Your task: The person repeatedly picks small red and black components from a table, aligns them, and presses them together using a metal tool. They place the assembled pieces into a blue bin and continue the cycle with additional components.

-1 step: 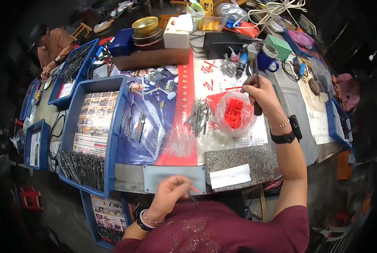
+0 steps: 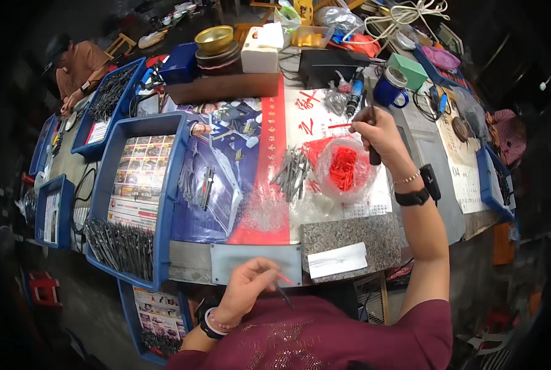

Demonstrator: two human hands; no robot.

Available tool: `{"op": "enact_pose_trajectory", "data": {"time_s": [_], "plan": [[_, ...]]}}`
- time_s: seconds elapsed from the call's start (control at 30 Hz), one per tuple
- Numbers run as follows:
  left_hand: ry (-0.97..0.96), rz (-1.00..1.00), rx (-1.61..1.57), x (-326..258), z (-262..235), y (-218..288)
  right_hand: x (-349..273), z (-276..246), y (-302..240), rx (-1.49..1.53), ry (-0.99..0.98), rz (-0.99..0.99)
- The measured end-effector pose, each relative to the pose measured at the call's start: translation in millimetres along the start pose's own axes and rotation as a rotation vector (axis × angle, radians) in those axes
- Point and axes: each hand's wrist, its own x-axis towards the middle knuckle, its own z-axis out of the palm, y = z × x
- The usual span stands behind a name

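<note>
1. We keep our left hand (image 2: pixel 246 288) pinched on the thin dark metal tool (image 2: pixel 283 295) with its red tip, close to our body.
2. Our right hand (image 2: pixel 377 131) stays clamped on a dark handle and a thin red sleeve (image 2: pixel 340 126), steady above the bag of red sleeves (image 2: pixel 344 168).
3. We bring both together over the table edge (image 2: pixel 257 259), beside the loose metal tools (image 2: pixel 292 169).

Red sleeves (image 2: pixel 343 168) (clear bag), blue trays (image 2: pixel 164 185)

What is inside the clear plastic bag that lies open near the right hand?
The clear plastic bag holds a heap of small red plastic sleeves. The right hand hovers just above its far edge. Anything beneath the heap is covered, so it cannot be seen.
</note>
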Motion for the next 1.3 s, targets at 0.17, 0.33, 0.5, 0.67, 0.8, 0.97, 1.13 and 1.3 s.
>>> {"op": "enact_pose_trajectory", "data": {"time_s": [0.17,0.33,0.5,0.67,0.8,0.97,1.13,1.3], "plan": [[0.052,0.007,0.017,-2,-7,4,94,25,30,0.007,0.08,0.013],[0.143,0.038,0.012,-9,-13,9,132,39,73,0.125,0.133,0.09],[0.137,0.03,-0.003,-6,-18,10,83,15,64,0.06,0.082,0.174],[-0.017,-0.008,-0.018,4,-11,6,-14,-14,-4,-0.071,-0.019,0.128],[-0.095,0.002,0.002,7,-1,3,-119,-5,-39,-0.096,-0.139,0.202],[-0.158,0.032,0.055,6,13,-5,-220,56,-26,-0.14,-0.469,0.184],[-0.132,0.092,0.179,7,27,-10,-254,102,0,0.22,-0.437,0.232],[-0.085,0.102,0.151,-3,33,-6,-262,108,4,0.347,-0.369,0.239]]}}
